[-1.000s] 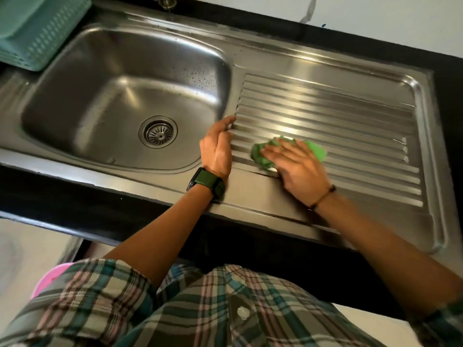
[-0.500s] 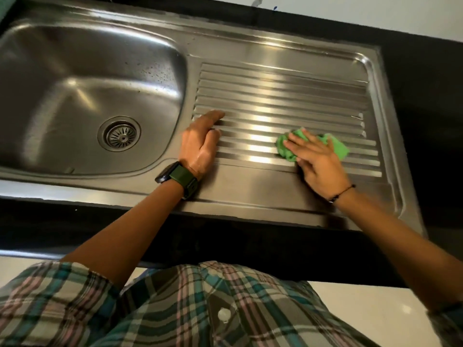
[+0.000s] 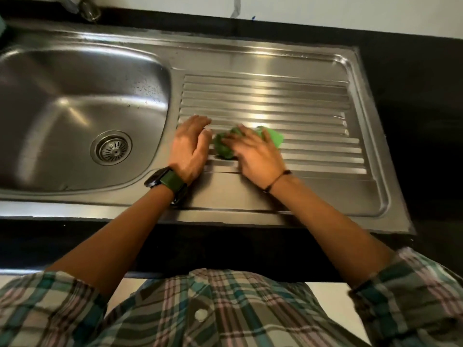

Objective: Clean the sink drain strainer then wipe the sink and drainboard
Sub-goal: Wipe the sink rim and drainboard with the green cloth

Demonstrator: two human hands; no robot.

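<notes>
A steel sink basin [image 3: 62, 103] fills the left, with the round drain strainer [image 3: 112, 148] seated in its floor. To its right lies the ribbed drainboard [image 3: 288, 101]. My right hand [image 3: 255, 154] presses a crumpled green cloth [image 3: 273, 137] flat onto the drainboard's near-left ribs; the cloth shows on both sides of the fingers. My left hand [image 3: 191, 149], wearing a dark watch, rests flat on the drainboard's left edge beside the basin, fingers together, holding nothing. The two hands almost touch.
A tap base [image 3: 87, 8] stands at the back left behind the basin. Black countertop [image 3: 413, 96] surrounds the steel unit, with a white wall behind. My checked shirt fills the bottom of the view.
My right hand has slid the green cloth left along the ribs, back toward my left hand. The left hand has stayed planted. The view has shifted and the teal basket is out of sight.
</notes>
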